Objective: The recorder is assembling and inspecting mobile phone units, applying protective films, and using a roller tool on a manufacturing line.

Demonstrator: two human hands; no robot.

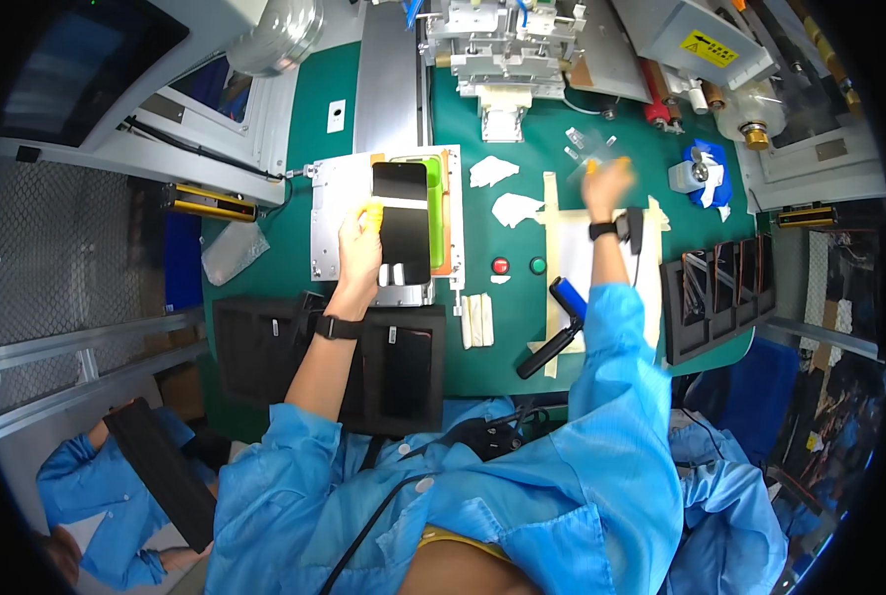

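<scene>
My left hand (359, 246), in yellow finger cots and a black wristband, grips a black smartphone-shaped panel (403, 238) by its left edge. The panel is over a white fixture plate (336, 178) with a bright green holder (436, 203). A pale band of reflection crosses its dark face. My right hand (609, 186), also in yellow finger cots, is stretched out at the far right of the mat. Motion smears its fingers, so any grip is unclear. Small clear film pieces (575, 136) lie just beyond it. Below that wrist rests a roller tool with a blue head (566, 296).
Black foam trays (425, 412) (696, 332) holding dark panels stand at near left and right. Crumpled white wipes (515, 209), a red button (500, 266) and a green button (538, 266) are mid-mat. A metal machine (502, 50) stands behind. Another person (116, 496) holds a black tray at lower left.
</scene>
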